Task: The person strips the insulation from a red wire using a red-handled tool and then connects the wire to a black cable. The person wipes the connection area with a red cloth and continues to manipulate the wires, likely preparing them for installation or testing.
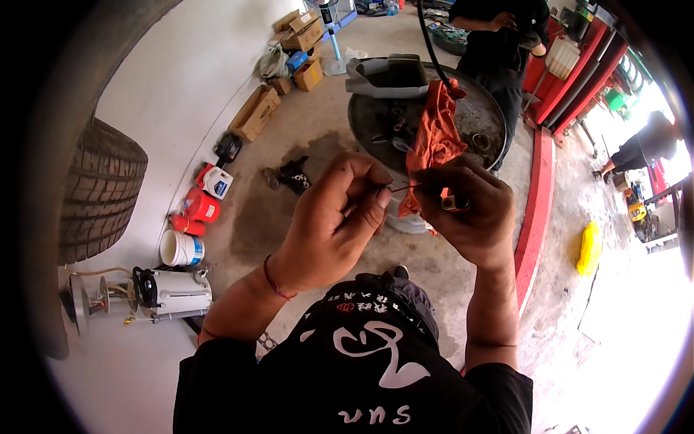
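Between my two hands runs a thin dark wire-like piece [402, 189]. The fingertips of my left hand [334, 213] are closed in a pinch at one end of it. My right hand [473, 210] is closed around the other end. A small round metallic part [454, 202] shows at the right fingers; its kind is unclear. Just beyond the hands, an orange-red cloth [438, 123] drapes over the edge of a dark round drum top [473, 108]. On that top are a grey plastic tray [390, 87], a thin ring [479, 141] and small dark parts.
A black hose [430, 47] hangs over the drum, and a person [499, 50] stands behind it. Cardboard boxes [255, 113], red containers [201, 206] and a white bucket [181, 248] line the left wall. A tyre [103, 192] is at far left. A red strip [535, 195] crosses the floor on the right.
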Demonstrator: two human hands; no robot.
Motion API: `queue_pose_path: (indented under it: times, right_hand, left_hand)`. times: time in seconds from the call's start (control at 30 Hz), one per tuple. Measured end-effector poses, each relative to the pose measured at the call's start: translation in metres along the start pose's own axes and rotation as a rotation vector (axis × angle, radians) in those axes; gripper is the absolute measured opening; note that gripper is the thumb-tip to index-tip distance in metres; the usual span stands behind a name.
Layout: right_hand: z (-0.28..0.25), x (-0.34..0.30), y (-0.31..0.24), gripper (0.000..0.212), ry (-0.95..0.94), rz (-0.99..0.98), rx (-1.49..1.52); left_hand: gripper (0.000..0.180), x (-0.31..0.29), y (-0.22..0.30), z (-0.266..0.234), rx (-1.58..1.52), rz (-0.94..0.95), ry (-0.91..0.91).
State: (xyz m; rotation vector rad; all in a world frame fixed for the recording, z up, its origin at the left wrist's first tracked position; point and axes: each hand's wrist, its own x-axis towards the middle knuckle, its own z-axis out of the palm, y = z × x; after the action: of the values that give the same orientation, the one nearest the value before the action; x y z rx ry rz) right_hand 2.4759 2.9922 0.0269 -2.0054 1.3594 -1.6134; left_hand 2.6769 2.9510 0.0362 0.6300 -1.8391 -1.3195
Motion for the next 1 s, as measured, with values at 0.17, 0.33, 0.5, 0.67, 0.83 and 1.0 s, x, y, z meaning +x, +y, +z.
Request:
queue_pose_path:
  times: [0.17, 0.33, 0.5, 0.67, 0.83, 1.0]
  right_hand:
    - [-0.002, 0.0, 0.0, 0.023, 0.0, -0.033, -0.024]
    - [0.006, -0.004, -0.001, 0.02, 0.121, -0.058, -0.103]
    - [0.017, -0.005, 0.008, 0.01, 0.349, 0.073, -0.189]
    - [0.001, -0.003, 0.083, 0.012, 0.526, 0.267, -0.227]
    - [-0.029, -0.058, 0.112, 0.018, 0.166, 0.559, -0.148]
    - [-0.007, -0.069, 0.119, 0.032, 0.026, 0.674, -0.184]
  left_hand:
    - [0.015, -0.001, 0.006, 0.001, 0.001, -0.016, -0.012]
    - [0.02, -0.004, 0.001, 0.012, 0.125, 0.286, 0.002]
    - [0.024, -0.002, 0.006, 0.013, 0.307, 0.491, -0.07]
    - [0.017, -0.011, 0.013, 0.006, -0.011, 0.499, -0.084]
    - [0.017, -0.014, 0.009, -0.022, -0.286, 0.202, 0.061]
    - [0.013, -0.014, 0.018, -0.029, -0.606, 0.07, 0.01]
